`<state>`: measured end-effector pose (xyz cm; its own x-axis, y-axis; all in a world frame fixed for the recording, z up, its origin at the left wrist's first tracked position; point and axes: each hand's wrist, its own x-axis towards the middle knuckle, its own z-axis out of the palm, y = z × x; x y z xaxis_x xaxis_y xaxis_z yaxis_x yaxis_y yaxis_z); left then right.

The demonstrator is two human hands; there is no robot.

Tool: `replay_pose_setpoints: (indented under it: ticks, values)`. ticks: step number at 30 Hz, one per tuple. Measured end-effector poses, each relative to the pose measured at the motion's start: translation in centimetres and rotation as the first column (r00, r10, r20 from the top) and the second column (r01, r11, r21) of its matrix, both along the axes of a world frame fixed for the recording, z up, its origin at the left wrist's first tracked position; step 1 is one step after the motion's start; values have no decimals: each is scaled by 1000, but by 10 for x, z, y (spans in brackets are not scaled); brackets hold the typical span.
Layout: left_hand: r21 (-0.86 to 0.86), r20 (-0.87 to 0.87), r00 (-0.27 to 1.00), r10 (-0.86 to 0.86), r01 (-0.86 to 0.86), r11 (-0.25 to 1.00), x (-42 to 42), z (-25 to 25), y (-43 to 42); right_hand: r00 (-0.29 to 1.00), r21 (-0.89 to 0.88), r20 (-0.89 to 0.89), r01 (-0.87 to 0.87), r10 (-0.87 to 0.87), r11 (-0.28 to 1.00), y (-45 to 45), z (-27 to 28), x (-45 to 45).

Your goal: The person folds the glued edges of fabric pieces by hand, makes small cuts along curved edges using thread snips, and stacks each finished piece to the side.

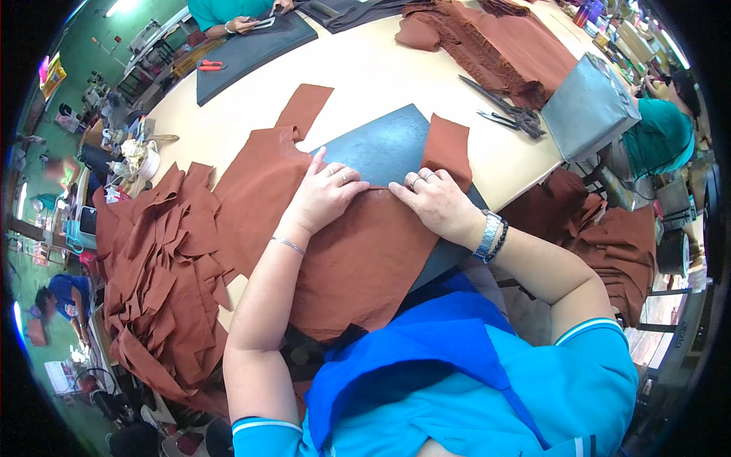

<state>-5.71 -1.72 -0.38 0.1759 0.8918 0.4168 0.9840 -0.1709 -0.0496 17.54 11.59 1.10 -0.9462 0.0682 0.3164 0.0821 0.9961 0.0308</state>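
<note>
A reddish-brown leather piece (358, 263) lies over a dark board (381, 141) on the table and hangs down toward my lap. My left hand (326, 192) pinches its upper edge near the middle, thumb and fingers together. Just to the right, my right hand (442, 202) grips the same edge, fingers curled over it. The edge between my hands looks folded over. One narrow strip of the piece stretches up at the left, and another flap stands out beyond my right hand. My fingertips hide part of the fold.
A heap of brown leather pieces (167, 282) lies to the left, with more stacks (617, 251) at the right. Shears (499, 119) and a grey metal block (590, 107) sit at the right table edge. Across the table, a person's hand (242, 25) works by a dark board (259, 57).
</note>
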Motion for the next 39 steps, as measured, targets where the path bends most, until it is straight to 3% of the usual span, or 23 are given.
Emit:
replay_pose_setpoints:
  ticks: [11,17,23,26,28,29,31,33,35,38,39]
  values:
    - [143,-21,999,28,-25,989,-22,-7,-2,995,-136,90,42,-30,990,-4,3,-10]
    - [176,-3,997,78,-76,981,-18,-7,-2,990,-50,129,70,-63,996,-8,9,-26]
    - [143,35,991,129,-133,981,-22,-13,-1,946,-24,305,123,-109,992,-12,15,-46]
    - [137,50,989,137,-142,980,-23,-13,-1,975,-13,214,66,-62,998,-9,15,-34]
    - [129,59,987,147,-153,980,-22,-11,-3,967,69,253,12,-29,998,-7,31,-15]
    - [120,148,973,180,-198,973,-23,-9,-6,961,110,275,-16,-15,994,-7,37,-5]
    - [99,326,915,237,-282,954,-24,-3,-10,976,-83,214,43,-24,996,-8,37,13]
    - [-16,370,883,290,-306,952,-41,-2,-28,996,-294,83,53,-30,954,-12,32,30]
    - [-147,403,844,353,-321,936,-54,-4,-52,994,-449,105,82,-39,890,-9,31,33]
    - [-151,256,846,469,-444,883,-32,-2,-78,995,-547,98,49,5,836,7,26,29]
    - [-188,202,834,513,-481,856,-20,2,-84,980,-484,199,100,-2,870,17,33,24]
